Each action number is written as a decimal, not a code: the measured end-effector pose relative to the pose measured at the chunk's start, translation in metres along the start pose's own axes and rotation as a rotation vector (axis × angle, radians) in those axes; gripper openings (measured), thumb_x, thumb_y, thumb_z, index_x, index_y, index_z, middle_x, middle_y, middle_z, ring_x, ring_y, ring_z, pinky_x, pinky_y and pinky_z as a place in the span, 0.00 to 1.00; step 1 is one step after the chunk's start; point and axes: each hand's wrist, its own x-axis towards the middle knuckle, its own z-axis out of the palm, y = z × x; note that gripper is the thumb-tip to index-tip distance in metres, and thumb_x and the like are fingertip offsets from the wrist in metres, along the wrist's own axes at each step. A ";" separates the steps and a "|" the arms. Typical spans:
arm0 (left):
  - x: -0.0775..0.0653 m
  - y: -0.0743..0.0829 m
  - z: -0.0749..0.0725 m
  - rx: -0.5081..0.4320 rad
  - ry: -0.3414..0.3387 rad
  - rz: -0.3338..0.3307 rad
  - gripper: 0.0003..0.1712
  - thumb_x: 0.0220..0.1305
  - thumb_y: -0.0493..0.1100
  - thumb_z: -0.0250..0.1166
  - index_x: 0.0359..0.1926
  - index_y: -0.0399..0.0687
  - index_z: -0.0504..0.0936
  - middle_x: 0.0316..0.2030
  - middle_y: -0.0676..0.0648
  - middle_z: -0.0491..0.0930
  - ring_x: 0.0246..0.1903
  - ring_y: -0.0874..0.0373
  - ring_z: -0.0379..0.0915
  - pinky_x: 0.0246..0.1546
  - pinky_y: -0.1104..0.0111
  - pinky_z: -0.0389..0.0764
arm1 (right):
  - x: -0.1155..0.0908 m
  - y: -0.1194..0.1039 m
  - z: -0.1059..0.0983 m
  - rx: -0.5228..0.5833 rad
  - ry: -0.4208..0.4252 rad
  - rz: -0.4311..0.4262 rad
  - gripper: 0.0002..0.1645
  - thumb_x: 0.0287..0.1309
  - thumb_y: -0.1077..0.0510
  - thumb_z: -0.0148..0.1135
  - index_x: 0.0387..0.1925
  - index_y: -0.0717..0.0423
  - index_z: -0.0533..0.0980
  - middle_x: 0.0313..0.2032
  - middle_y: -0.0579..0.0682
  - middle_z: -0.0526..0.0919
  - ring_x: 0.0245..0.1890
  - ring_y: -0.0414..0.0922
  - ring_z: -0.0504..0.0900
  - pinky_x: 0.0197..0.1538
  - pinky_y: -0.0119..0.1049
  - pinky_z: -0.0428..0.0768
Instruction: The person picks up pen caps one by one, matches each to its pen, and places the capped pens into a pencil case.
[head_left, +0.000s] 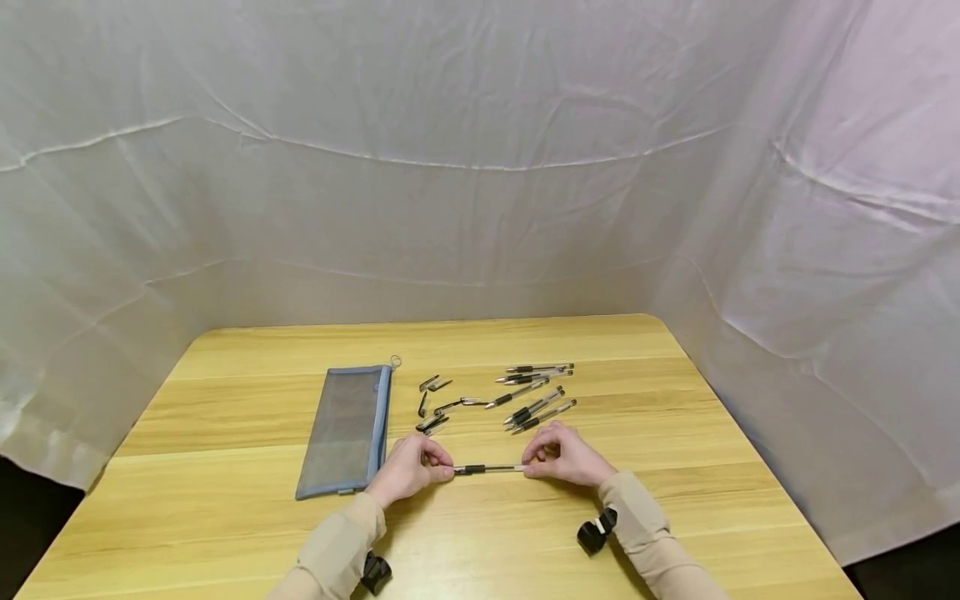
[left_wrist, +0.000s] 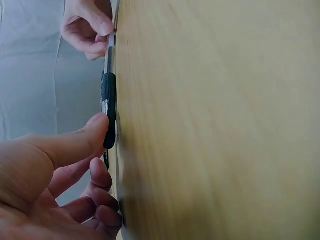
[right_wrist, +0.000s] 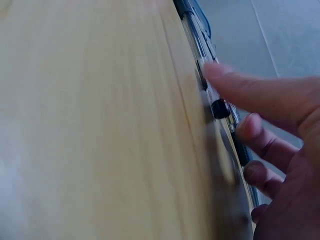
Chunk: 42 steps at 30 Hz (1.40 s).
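A clear-barrelled gel pen (head_left: 475, 469) with a black rubber grip lies crosswise, low over the table, between both hands. My left hand (head_left: 408, 468) pinches its front end between thumb and fingers. In the left wrist view a black pen cap (left_wrist: 110, 134) shows at that end, partly covered by the thumb. The rear of the barrel is held by my right hand (head_left: 564, 456), fingers bent. Its thumb lies along the barrel in the right wrist view, just above the black end plug (right_wrist: 220, 109).
Several loose pen caps (head_left: 423, 405) lie scattered beyond the left hand. To their right are several uncapped gel pens (head_left: 534, 406), tips pointing left. A blue-edged mesh zip pouch (head_left: 341, 433) lies flat on the wooden table (head_left: 225, 417) at the left. Pale curtains (head_left: 450, 208) surround the table.
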 end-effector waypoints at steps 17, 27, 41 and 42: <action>-0.004 -0.002 -0.005 -0.135 0.078 -0.032 0.08 0.64 0.38 0.69 0.41 0.38 0.87 0.32 0.47 0.83 0.31 0.61 0.72 0.32 0.74 0.73 | 0.009 0.017 -0.022 0.060 0.321 0.318 0.12 0.55 0.63 0.71 0.42 0.59 0.85 0.43 0.55 0.84 0.43 0.42 0.80 0.52 0.35 0.79; -0.003 -0.006 -0.004 -0.164 0.084 -0.021 0.09 0.63 0.37 0.70 0.43 0.37 0.86 0.32 0.46 0.82 0.31 0.62 0.72 0.33 0.75 0.74 | 0.011 0.024 -0.024 -0.034 0.334 0.324 0.15 0.54 0.63 0.72 0.45 0.60 0.85 0.44 0.57 0.83 0.47 0.52 0.80 0.54 0.46 0.77; -0.003 -0.005 -0.004 -0.180 0.082 -0.028 0.10 0.63 0.36 0.70 0.44 0.36 0.85 0.32 0.46 0.81 0.30 0.61 0.72 0.32 0.76 0.74 | 0.013 0.024 -0.024 -0.078 0.310 0.335 0.15 0.55 0.64 0.71 0.46 0.60 0.85 0.45 0.57 0.83 0.48 0.53 0.79 0.57 0.50 0.77; -0.003 -0.005 -0.004 -0.179 0.082 -0.027 0.10 0.63 0.36 0.70 0.44 0.36 0.85 0.32 0.46 0.81 0.30 0.61 0.72 0.32 0.76 0.74 | 0.013 0.024 -0.024 -0.078 0.311 0.336 0.15 0.55 0.64 0.71 0.46 0.60 0.85 0.45 0.57 0.83 0.49 0.53 0.79 0.58 0.51 0.77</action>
